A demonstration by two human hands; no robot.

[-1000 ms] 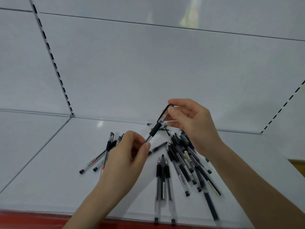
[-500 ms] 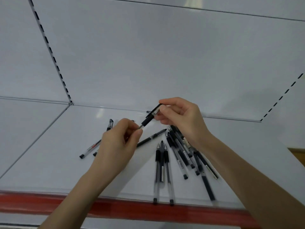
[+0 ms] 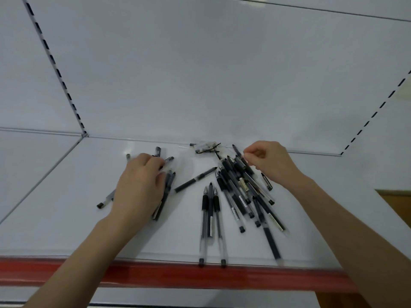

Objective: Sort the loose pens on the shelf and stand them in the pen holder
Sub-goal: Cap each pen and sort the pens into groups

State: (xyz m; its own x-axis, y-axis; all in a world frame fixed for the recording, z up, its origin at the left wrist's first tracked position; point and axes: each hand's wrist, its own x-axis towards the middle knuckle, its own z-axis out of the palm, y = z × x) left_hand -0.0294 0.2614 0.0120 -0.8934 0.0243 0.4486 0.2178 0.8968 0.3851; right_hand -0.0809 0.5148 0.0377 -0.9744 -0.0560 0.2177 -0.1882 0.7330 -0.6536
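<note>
Shelf: white, with a red front edge; all the loose pens are lying flat on it.

Left forearm is reaching in from the lower left, right forearm from the lower right; both are angling inward over the red edge.

Left hand is lying palm down on the left cluster of pens, knuckles up, fingers bending down over the pens' far ends, thumb resting along the barrels on the inner side. Whether it is gripping them or only pressing on them: cannot tell.

Right hand is hovering at the back of the right pile of pens, wrist raised, fingers curling in, thumb and forefinger tips coming together by the top end of one pen. Whether anything is pinched between them: cannot tell.

The right pile is fanning out, pens crossing one another. Between the two hands, three pens are lying side by side, ends touching the front lip. A single pen is lying slantwise between them and the left cluster. Small clear bits are sitting by the back wall.
</note>
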